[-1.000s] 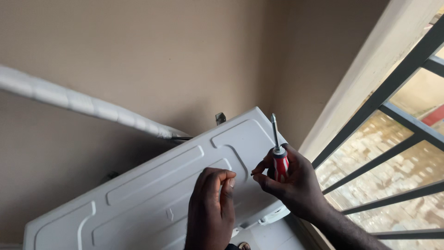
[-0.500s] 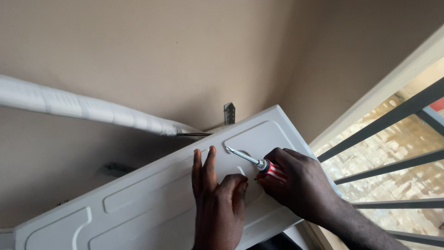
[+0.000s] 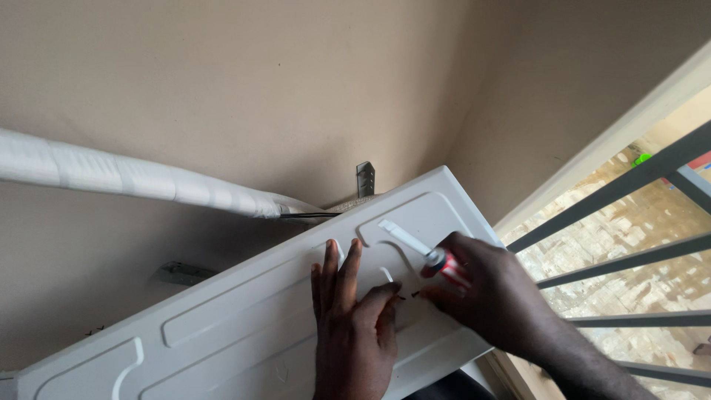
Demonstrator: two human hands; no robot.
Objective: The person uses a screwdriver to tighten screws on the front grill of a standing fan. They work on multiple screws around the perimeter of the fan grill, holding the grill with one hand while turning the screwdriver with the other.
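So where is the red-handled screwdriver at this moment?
In the head view, the red-handled screwdriver is right of centre, held in the right hand, its shaft lying over the white ribbed metal panel, beside the left hand.

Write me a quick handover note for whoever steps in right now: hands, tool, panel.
Left hand: flat on the white ribbed panel, fingers spread, nothing held.
Right hand: gripping the red-handled screwdriver, shaft lying low over the panel's upper right corner.
The panel sits tilted on wall brackets, wrapped pipe behind it.
Whether any screw is seated cannot be told; the tip is not visibly engaged.
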